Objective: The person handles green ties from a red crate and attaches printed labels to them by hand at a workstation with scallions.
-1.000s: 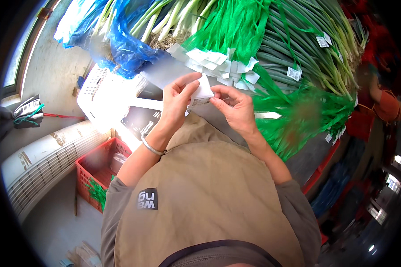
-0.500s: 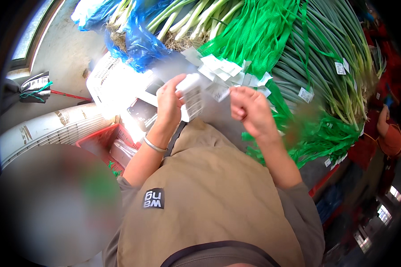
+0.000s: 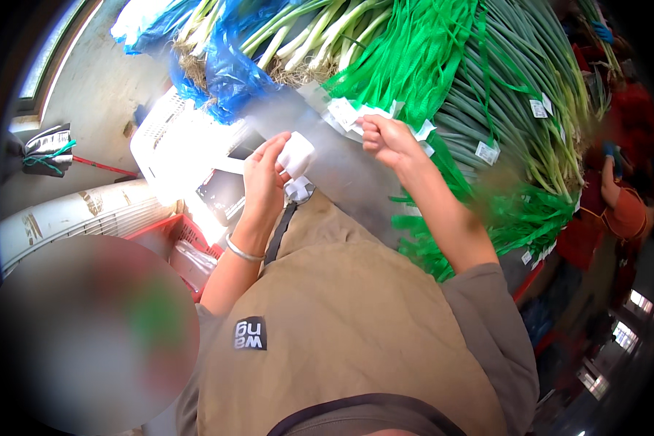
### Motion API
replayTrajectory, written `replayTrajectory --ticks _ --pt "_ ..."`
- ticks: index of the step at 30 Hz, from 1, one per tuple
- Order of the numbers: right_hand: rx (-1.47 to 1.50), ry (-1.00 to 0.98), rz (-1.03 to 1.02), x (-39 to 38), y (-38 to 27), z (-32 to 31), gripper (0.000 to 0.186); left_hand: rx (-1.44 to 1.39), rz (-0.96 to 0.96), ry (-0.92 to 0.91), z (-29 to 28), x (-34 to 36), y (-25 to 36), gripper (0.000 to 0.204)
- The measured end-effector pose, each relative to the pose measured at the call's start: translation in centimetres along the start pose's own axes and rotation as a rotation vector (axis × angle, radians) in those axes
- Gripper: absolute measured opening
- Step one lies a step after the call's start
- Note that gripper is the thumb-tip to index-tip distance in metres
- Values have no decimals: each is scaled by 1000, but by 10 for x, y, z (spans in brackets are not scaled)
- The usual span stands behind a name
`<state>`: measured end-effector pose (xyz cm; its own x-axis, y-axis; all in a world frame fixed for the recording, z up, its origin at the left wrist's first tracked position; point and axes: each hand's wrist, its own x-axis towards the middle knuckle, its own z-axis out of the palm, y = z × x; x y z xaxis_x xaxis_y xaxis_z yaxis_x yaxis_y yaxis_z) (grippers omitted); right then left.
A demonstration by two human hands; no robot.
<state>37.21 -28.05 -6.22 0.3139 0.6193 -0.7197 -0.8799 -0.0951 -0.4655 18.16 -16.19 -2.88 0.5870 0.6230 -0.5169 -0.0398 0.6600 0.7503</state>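
My left hand is closed around a folded strip of white labels, held over the front of my brown apron. The strip's lower end hangs by the apron's edge. To the right and farther off, my right hand is closed, its fingertips pinching at a white label. That label lies among several white tags at the ends of the green net bags. Its exact edges are hidden by my fingers.
Long green onions lie at the right, with labels on them. More stalks rest by blue plastic at the back. A white crate and red basket are at left. Another person's arm shows far right.
My right hand has moved away from the label strip, up and slightly left to the white tags. My left hand has shifted slightly left and down, still holding the strip.
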Motion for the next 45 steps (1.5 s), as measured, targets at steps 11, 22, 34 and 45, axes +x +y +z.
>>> replayTrajectory --ticks 11,22,34,45 --pt "-698 224 -597 -96 -51 -48 13 397 199 -422 22 -28 10 20" --pt "-974 17 -967 -118 -9 -27 26 251 -55 -396 45 -6 5 33" --pt "-783 49 -920 -86 46 2 13 224 43 -249 55 4 -18 37" --pt "49 -105 -312 -63 -19 -10 9 157 -107 -24 32 28 -14 36"
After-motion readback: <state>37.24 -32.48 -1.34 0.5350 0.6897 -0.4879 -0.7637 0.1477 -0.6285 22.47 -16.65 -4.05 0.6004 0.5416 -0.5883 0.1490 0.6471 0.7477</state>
